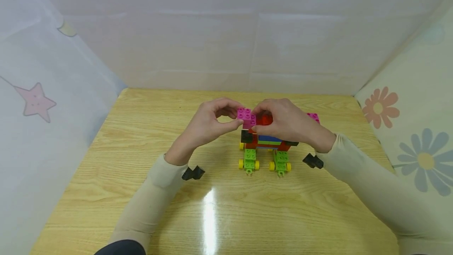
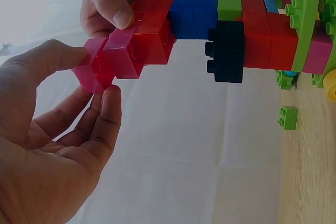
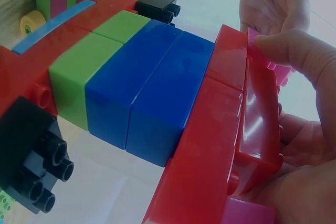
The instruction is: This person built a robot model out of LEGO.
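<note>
My left hand [image 1: 209, 123] pinches a pink toy brick [image 1: 244, 113] between thumb and fingertips, at the upper left end of a brick-built structure. Right beside it is another pink brick [image 2: 123, 56], joined to the red bricks [image 2: 152, 38] of the top row. My right hand [image 1: 288, 123] grips that same end, thumb on one side and fingers on the other. Below the red row come blue bricks [image 3: 134, 80], then light green bricks [image 3: 86, 74] and more red. Black bricks [image 2: 229, 51] stick out at the sides. Another pink brick [image 1: 313, 117] shows behind the right wrist.
The structure stands on green bases [image 1: 249, 158] with yellow wheels [image 1: 272, 166], on a wooden table [image 1: 159, 207]. In the left wrist view a small green brick [image 2: 287, 118] lies near it. Pale cloth walls [image 1: 212, 50] border the table. Each wrist carries a black mount [image 1: 193, 173].
</note>
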Available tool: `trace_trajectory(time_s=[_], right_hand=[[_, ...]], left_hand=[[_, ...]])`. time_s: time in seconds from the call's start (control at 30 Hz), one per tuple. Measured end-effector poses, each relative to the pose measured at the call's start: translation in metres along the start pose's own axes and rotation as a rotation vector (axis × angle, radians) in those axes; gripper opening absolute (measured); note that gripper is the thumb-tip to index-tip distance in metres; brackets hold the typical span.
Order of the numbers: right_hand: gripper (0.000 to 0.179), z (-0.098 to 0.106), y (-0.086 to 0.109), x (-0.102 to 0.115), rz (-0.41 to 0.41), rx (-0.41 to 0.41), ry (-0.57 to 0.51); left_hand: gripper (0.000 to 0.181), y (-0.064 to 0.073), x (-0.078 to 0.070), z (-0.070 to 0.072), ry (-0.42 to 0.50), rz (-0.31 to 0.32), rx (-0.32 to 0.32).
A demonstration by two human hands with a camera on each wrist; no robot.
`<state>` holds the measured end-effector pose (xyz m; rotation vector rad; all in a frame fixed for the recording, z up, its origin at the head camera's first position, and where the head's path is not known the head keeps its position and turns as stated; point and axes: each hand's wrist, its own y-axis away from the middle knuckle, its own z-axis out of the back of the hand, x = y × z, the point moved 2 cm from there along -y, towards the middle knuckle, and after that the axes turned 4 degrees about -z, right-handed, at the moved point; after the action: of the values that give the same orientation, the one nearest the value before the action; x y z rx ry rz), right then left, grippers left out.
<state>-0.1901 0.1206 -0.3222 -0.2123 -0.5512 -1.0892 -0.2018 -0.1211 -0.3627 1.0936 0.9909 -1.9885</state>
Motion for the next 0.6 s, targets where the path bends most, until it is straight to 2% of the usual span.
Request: trace_trajectory(time_s=[0.37, 0.6], right_hand=[[0.039, -0.0002, 0.0020, -0.0018, 0.023, -0.010, 0.007], [0.040, 0.0001, 0.0028, -0.0008, 0.025, -0.013, 0.013]], left_hand=[[0.028, -0.0008, 0.0009, 0.0008, -0.004, -0.009, 0.018], [0.027, -0.0016, -0.0010, 0.0027, -0.046, -0.027, 0.029]])
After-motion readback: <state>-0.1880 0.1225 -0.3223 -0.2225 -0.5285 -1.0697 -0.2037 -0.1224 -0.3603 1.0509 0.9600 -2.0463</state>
